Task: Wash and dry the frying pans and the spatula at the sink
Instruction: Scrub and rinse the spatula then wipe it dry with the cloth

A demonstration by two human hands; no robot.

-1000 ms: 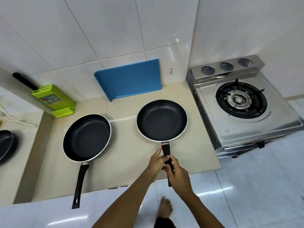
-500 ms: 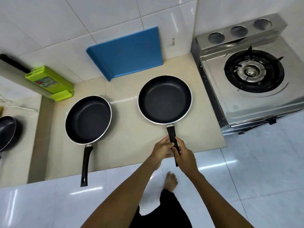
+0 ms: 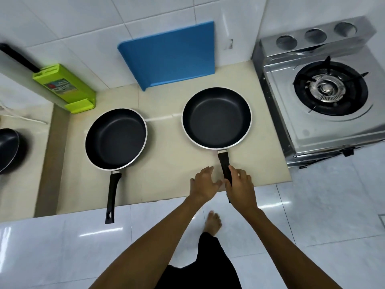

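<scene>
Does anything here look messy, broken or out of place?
Nothing looks spilled or broken. The left pan has its handle jutting past the counter edge, where it could get bumped. The right pan overhangs too, but the right hand grips its handle.

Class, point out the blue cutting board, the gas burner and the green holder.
blue cutting board [image 3: 173,57], head view, flat face centre
gas burner [image 3: 325,88], head view, centre cap
green holder [image 3: 60,86], head view, labelled side

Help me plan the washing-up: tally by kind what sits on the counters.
Pans: 3, one cut off at left
Blue board: 1
Green knife block: 1
Stove: 1
Total: 6
</scene>
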